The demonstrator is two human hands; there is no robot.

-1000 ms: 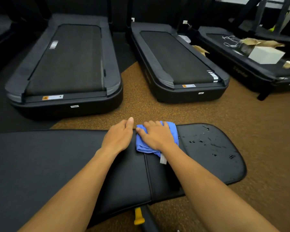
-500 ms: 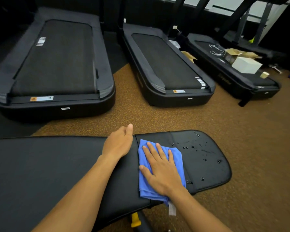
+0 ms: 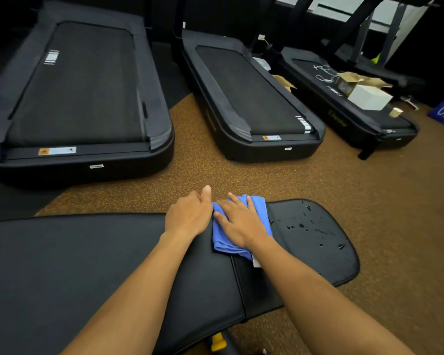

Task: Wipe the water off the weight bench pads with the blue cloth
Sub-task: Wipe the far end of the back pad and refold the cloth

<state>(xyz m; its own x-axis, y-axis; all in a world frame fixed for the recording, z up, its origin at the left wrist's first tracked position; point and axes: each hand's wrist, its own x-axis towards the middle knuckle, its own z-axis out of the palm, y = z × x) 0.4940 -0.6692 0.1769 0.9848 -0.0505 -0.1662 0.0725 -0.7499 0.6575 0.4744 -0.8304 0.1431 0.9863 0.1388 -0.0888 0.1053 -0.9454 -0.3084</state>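
Right hand (image 3: 244, 224) flat, fingers straight, pressing folded blue cloth (image 3: 224, 242) at centre frame, on seam end of small black padded bench seat (image 3: 338, 265). Left hand (image 3: 187, 216) resting relaxed on long black back pad (image 3: 75, 265). Droplets (image 3: 303, 226) lie right of cloth: sweep rightward, keep pressure even, overlap passes.

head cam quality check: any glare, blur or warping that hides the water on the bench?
Head view: dim room, bright window strip top right; wide-angle bowing at edges, corners soft. Droplets read as sharp glints on the small pad. Right hand on blue cloth crisp.
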